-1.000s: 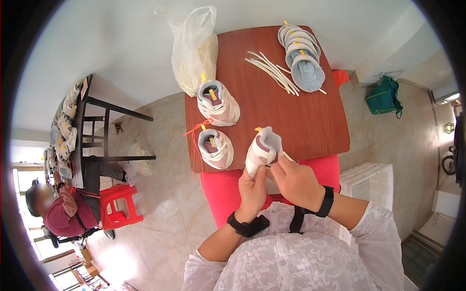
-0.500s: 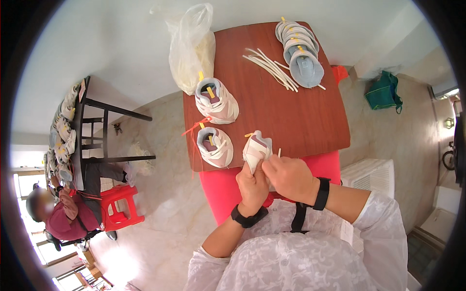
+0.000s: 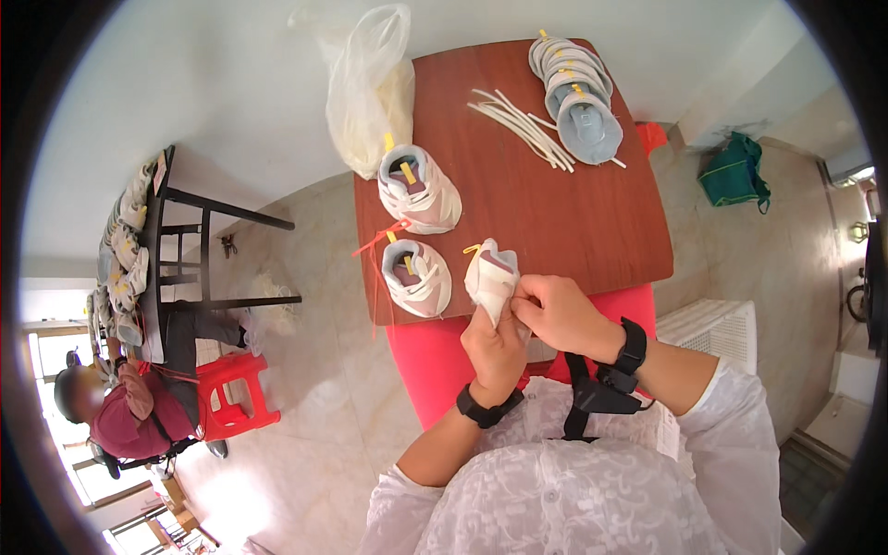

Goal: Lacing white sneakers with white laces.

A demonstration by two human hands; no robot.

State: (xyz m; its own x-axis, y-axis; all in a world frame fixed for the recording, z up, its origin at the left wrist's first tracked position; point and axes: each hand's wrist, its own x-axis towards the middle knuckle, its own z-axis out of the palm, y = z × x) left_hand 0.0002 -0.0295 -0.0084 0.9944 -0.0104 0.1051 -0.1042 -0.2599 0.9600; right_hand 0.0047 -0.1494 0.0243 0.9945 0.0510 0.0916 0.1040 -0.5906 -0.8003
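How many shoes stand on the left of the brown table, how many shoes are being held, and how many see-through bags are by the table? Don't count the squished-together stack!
Standing shoes: 2
Held shoe, in the left hand: 1
See-through bag: 1
Total: 4

Head-worn fisheye view, from above the near side of a brown table [image 3: 573, 222], facing steeply down at close range, wide enough to include floor [image 3: 314, 388] left and right of the table.
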